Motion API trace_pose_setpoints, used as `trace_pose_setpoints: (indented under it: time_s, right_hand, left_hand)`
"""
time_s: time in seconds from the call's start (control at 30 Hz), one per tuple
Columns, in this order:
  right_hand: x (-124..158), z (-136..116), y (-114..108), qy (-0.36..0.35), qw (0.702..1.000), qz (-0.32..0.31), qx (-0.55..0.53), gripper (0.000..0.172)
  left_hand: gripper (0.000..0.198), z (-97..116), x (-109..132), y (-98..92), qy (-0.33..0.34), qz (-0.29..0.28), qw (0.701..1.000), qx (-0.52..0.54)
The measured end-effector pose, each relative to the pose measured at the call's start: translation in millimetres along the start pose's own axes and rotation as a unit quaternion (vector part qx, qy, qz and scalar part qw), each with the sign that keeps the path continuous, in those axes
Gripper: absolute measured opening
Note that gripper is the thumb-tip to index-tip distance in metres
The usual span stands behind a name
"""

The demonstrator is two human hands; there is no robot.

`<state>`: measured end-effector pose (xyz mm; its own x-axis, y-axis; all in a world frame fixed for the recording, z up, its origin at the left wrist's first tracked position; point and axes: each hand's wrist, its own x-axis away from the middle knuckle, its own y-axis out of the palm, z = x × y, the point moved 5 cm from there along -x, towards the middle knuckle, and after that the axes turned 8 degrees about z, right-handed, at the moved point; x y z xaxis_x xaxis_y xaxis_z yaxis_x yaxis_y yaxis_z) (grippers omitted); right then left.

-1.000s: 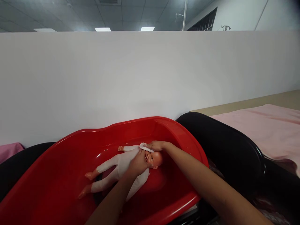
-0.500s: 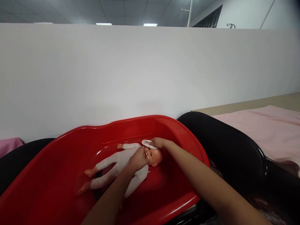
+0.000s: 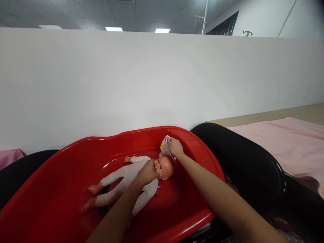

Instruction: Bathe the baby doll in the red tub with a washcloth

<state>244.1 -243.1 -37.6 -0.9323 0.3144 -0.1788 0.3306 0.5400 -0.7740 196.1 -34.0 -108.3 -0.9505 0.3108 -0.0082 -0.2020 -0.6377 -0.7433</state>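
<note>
A baby doll (image 3: 131, 171) in a white outfit lies on its back in a red baby bathtub (image 3: 201, 148). Its bare head points right, and its bare feet point left. My left hand (image 3: 147, 172) is closed around the doll at the upper chest and chin, covering part of its neck. Just above and behind the doll's head, my right hand (image 3: 175, 147) pinches a small white cloth (image 3: 164, 147) with a yellow print. The cloth hangs down beside the top of the head; whether it touches the head, I cannot tell.
A white partition (image 3: 152, 84) stands right behind the tub. To the right is a black, rounded tub-like shape (image 3: 235, 155), with a pink sheet (image 3: 286, 138) beyond it. Pink fabric (image 3: 10, 158) and another black edge show at the left.
My right hand has lifted the cloth up and away from the doll's forehead, and the cloth now hangs down. My left hand keeps its place on the doll. The view has tilted slightly.
</note>
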Motion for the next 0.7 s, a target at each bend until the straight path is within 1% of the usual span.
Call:
trace_pose_setpoints:
  time_s: [0.1,0.17,0.27,0.33,0.4,0.5,0.53,0.6,0.7]
  right_hand:
    - [-3.0,3.8,1.2,0.018,0.999,0.006,-0.028,0.058]
    - [-3.1,4.7,2.3,0.015,0.999,0.014,-0.041,0.054]
    - [-1.6,2.6,-0.1,-0.014,0.998,0.056,-0.030,0.046]
    - [-0.4,2.2,-2.9,-0.017,0.996,0.083,-0.027,0.041]
    - [0.2,4.6,-4.2,0.007,0.994,0.093,-0.054,0.041]
    - [0.2,9.2,-5.1,0.037,0.985,0.115,-0.125,0.044]
    - [0.1,9.9,-4.7,0.034,0.980,0.124,-0.149,0.043]
    - [-0.7,9.4,-1.2,0.009,0.974,0.125,-0.187,0.035]
    - [-3.3,7.1,9.7,-0.032,0.972,0.098,-0.212,0.019]
  left_hand:
    - [0.045,-4.2,-1.9,0.3,0.006,0.015,1.000,0.015]
    - [0.045,-4.3,-2.1,0.2,0.008,0.017,1.000,0.018]
    - [0.042,-1.4,-1.3,-1.0,0.008,0.016,1.000,0.023]
    - [0.041,0.4,-0.7,-1.1,0.004,0.010,1.000,0.029]
    - [0.042,1.0,-0.4,-0.9,0.002,0.009,0.999,0.033]
    - [0.044,-0.2,-0.4,-0.4,0.004,0.017,0.999,0.031]
    - [0.045,-0.8,-0.4,-0.3,0.004,0.020,0.999,0.031]
    - [0.046,-1.6,-0.1,0.1,0.002,0.022,0.999,0.034]
    - [0.045,-1.0,0.7,-0.3,0.002,0.025,0.999,0.036]
